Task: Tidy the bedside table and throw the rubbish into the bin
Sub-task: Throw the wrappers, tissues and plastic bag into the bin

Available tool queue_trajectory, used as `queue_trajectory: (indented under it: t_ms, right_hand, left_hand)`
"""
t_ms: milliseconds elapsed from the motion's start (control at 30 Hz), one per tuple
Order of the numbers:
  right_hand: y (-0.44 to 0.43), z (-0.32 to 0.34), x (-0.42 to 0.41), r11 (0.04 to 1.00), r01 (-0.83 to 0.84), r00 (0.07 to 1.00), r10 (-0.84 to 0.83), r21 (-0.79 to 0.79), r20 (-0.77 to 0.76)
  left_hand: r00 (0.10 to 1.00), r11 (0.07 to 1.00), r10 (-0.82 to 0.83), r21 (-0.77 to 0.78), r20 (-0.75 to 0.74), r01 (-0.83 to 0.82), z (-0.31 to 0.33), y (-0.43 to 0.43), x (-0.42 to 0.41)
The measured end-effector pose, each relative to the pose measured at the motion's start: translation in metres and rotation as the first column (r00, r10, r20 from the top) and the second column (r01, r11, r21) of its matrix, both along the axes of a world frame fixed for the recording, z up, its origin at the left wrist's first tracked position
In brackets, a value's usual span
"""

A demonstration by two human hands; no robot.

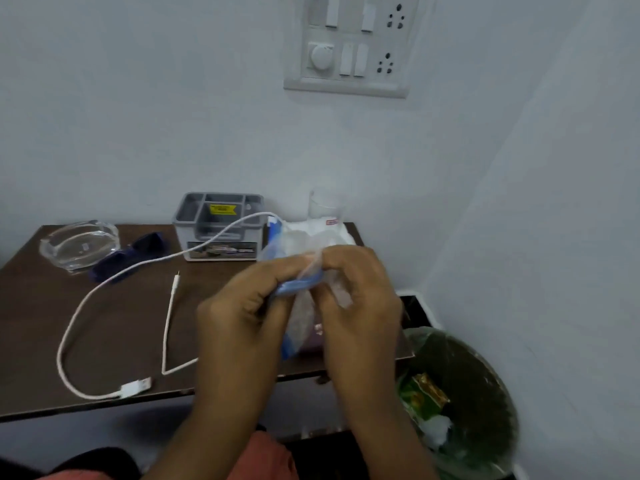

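- Both hands pinch one crumpled clear-and-blue plastic wrapper [300, 306]: my left hand [239, 317] and right hand [360, 299] hold it between them.
- It hangs above the bedside table [121, 327], near the bin [485, 386].

Over the right end of the worktop [34, 306], the left hand [242, 323] and right hand [356, 299] pinch a plastic wrapper [299, 308] between them. Behind the hands stands an organiser [218, 230], with a packet [322, 230] to its right. A cable [72, 327] loops to their left. A dish [79, 245] lies far left at the back. The bin [498, 393] stands below to their right, and a switch panel [349, 46] hangs on the wall above.
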State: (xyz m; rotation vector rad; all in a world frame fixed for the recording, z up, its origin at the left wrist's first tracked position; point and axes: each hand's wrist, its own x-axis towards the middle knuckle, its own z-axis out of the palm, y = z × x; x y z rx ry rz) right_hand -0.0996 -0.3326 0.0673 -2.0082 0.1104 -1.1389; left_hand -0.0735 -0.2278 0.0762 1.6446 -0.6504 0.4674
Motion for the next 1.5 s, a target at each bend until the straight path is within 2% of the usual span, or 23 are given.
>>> queue_trajectory:
  t_ms: [100,167,267,333,367,433,467,533,633,733,933,1100,1200,1267,1333,1400,1500]
  right_hand:
    - [-0.046,-0.009,-0.042,0.972,0.222,0.975,-0.219,-0.076,0.044]
    - [-0.078,-0.019,-0.070,0.952,0.304,0.953,-0.303,-0.034,0.021]
    - [-0.116,-0.035,-0.104,0.923,0.384,0.923,-0.382,0.037,-0.053]
    - [-0.130,-0.046,-0.110,0.904,0.417,0.906,-0.405,0.098,-0.122]
    - [-0.134,-0.052,-0.108,0.896,0.422,0.903,-0.402,0.139,-0.153]
    - [-0.136,-0.062,-0.098,0.886,0.406,0.908,-0.364,0.224,-0.207]
    - [-0.136,-0.067,-0.092,0.885,0.392,0.913,-0.341,0.250,-0.225]
    - [-0.136,-0.071,-0.079,0.882,0.383,0.914,-0.319,0.273,-0.252]
    - [-0.132,-0.068,-0.061,0.885,0.351,0.924,-0.274,0.305,-0.267]
    - [-0.124,-0.061,-0.051,0.868,0.249,0.960,-0.164,0.429,-0.225]
    - [-0.117,-0.051,-0.038,0.684,0.063,0.997,-0.010,0.727,-0.077]
    - [-0.121,-0.048,-0.035,0.577,-0.019,1.000,0.026,0.816,0.005]
    - [-0.128,-0.044,-0.042,0.512,-0.023,0.999,-0.010,0.859,0.032]
    - [-0.137,-0.044,-0.052,0.480,-0.027,0.997,-0.048,0.877,0.057]
    - [-0.150,-0.051,-0.065,0.492,0.033,0.994,-0.105,0.870,0.022]
    - [-0.168,-0.067,-0.080,0.553,0.220,0.969,-0.219,0.804,-0.114]
    - [-0.195,-0.097,-0.102,0.679,0.561,0.824,-0.406,0.473,-0.395]
  left_hand:
    - [0.978,0.977,-0.210,-0.021,0.016,0.210,-0.007,-0.048,-0.028]
    - [0.928,0.928,-0.371,0.020,0.008,0.371,-0.015,-0.080,-0.047]
    - [0.850,0.835,-0.521,0.154,-0.086,0.527,-0.033,-0.122,-0.069]
    - [0.831,0.783,-0.542,0.285,-0.126,0.553,-0.051,-0.140,-0.076]
    - [0.854,0.778,-0.510,0.369,-0.099,0.508,-0.063,-0.145,-0.075]
    - [0.928,0.792,-0.368,0.543,0.058,0.279,-0.085,-0.142,-0.064]
    - [0.956,0.781,-0.280,0.600,0.091,0.171,-0.095,-0.137,-0.054]
    - [0.981,0.774,-0.176,0.627,0.083,0.086,-0.106,-0.122,-0.034]
    - [0.991,0.811,-0.133,0.575,0.005,0.106,-0.112,-0.097,-0.016]
    - [0.993,0.809,-0.111,0.577,-0.041,0.114,-0.110,-0.088,-0.010]
    - [0.999,0.816,-0.014,0.576,-0.048,0.039,-0.105,-0.095,-0.012]
    - [0.991,0.710,0.125,0.693,0.045,-0.121,-0.107,-0.062,0.007]
    - [0.985,0.640,0.172,0.761,-0.005,-0.108,-0.115,-0.037,0.017]
    - [0.981,0.627,0.188,0.776,-0.054,-0.077,-0.121,-0.025,0.022]
    - [0.980,0.621,0.188,0.781,-0.064,-0.068,-0.125,-0.017,0.025]
    - [0.982,0.606,0.180,0.793,-0.055,-0.066,-0.127,-0.011,0.028]
    - [0.979,0.584,0.192,0.809,-0.064,-0.061,-0.129,-0.007,0.032]
